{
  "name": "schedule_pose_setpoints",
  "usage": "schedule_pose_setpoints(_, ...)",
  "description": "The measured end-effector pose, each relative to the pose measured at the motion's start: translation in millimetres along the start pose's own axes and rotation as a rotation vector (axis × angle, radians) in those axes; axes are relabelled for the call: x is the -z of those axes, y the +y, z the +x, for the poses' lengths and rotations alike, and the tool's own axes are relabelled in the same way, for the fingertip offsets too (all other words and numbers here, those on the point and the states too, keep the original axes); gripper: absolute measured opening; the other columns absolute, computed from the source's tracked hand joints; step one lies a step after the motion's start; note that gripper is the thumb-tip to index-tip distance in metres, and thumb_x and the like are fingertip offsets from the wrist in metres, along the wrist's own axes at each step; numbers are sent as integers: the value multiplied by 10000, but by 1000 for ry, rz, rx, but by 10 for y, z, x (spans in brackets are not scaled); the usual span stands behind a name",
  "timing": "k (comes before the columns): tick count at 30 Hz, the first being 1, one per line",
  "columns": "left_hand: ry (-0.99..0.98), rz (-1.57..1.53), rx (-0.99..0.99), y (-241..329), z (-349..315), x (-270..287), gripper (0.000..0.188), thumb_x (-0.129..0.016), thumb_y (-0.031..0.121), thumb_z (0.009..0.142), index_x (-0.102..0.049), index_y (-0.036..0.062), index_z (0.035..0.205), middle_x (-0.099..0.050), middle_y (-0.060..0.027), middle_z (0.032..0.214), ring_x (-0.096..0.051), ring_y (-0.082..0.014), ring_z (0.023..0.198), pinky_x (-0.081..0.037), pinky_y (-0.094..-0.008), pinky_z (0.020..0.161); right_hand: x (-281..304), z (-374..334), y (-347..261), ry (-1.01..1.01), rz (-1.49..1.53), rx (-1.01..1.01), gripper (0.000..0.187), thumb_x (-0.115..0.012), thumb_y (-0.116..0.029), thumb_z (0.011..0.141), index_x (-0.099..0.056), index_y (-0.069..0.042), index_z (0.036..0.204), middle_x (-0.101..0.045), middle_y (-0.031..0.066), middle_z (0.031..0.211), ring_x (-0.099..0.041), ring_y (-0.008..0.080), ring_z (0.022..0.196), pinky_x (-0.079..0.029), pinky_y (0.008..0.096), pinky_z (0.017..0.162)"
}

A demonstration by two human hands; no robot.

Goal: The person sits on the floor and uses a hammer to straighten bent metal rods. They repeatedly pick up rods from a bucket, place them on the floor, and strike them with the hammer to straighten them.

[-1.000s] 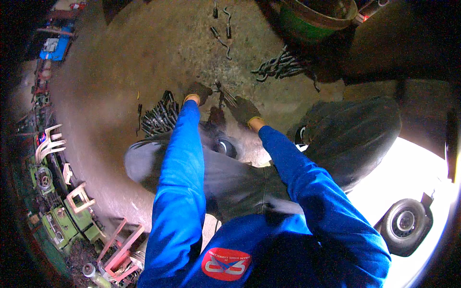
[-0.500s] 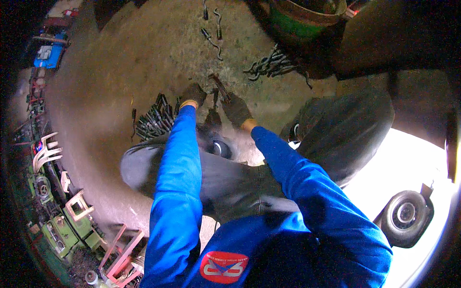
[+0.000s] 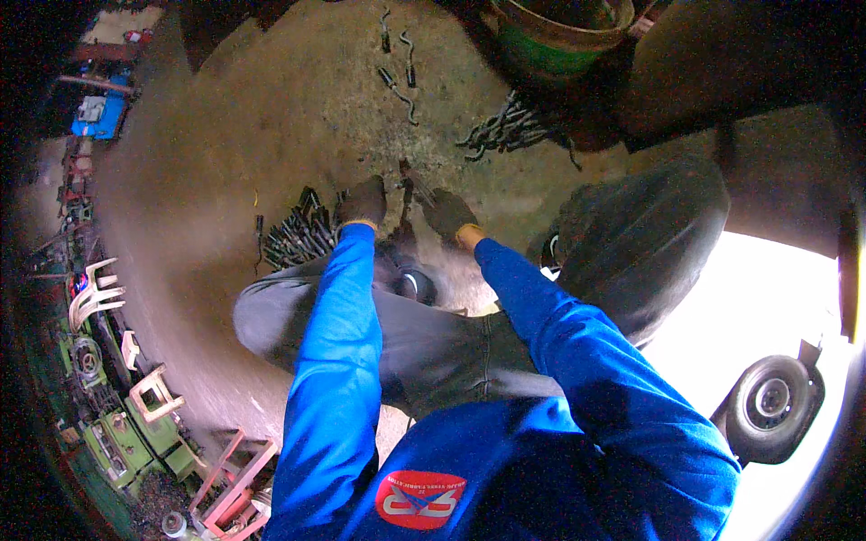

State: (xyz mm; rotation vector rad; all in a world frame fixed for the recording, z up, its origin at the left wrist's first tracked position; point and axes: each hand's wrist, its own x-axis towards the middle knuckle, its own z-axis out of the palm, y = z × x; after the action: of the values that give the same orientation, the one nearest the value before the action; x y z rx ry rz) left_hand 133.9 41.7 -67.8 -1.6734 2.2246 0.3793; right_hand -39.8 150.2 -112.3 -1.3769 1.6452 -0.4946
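Observation:
My left hand (image 3: 364,200), in a dark glove, is closed beside a pile of dark metal pieces (image 3: 302,233). What it grips, if anything, is too dark to make out. Facing it, my gloved right hand (image 3: 447,215) is closed around a dark bar-shaped tool (image 3: 419,187), which points away from me toward the left. A small dark upright piece (image 3: 406,198) shows between the hands; whether either hand touches it is unclear. Beyond them, bent metal rods with thick dark ends (image 3: 397,95) lie on the floor.
A heap of hooked rods (image 3: 510,129) lies at the far right, before a green round container (image 3: 550,45). One rod (image 3: 259,242) lies left of the pile. My knees flank the work spot. Machines (image 3: 117,442) and a white chair (image 3: 93,293) line the left; a wheel (image 3: 769,406) stands right.
The bar-shaped tool's far end has dropped nearer to me and between my hands. My right hand has shifted slightly; my left hand stays near the pile. The view has tilted a little.

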Motion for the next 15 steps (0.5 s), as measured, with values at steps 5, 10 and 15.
schedule_pose_setpoints(5,160,86,3,-287,129,-378,268,-474,179,912,-634,111,1116,-634,-200,1131,-629,-387,1030,-524,-512,832,-204,170,-31,229,122,151,370,-519,-303,872,-611,-6,1073,-631,266,1057,-591,476,947,-468,529,835)
schedule_pose_setpoints(10,115,16,-93,-70,-24,-149,238,-478,166,902,-643,96,1059,-658,-188,1065,-646,-386,988,-528,-511,806,37,-75,-170,62,121,54,338,-544,-270,849,-613,-6,1048,-636,270,1012,-589,475,944,-472,525,825)
schedule_pose_setpoints(15,133,88,-53,-36,-21,-227,217,-479,158,902,-646,87,1021,-673,-169,1026,-663,-372,947,-545,-495,735,26,-144,-337,310,326,125,323,-548,-267,840,-621,-14,1027,-640,265,1003,-596,464,945,-482,511,814)
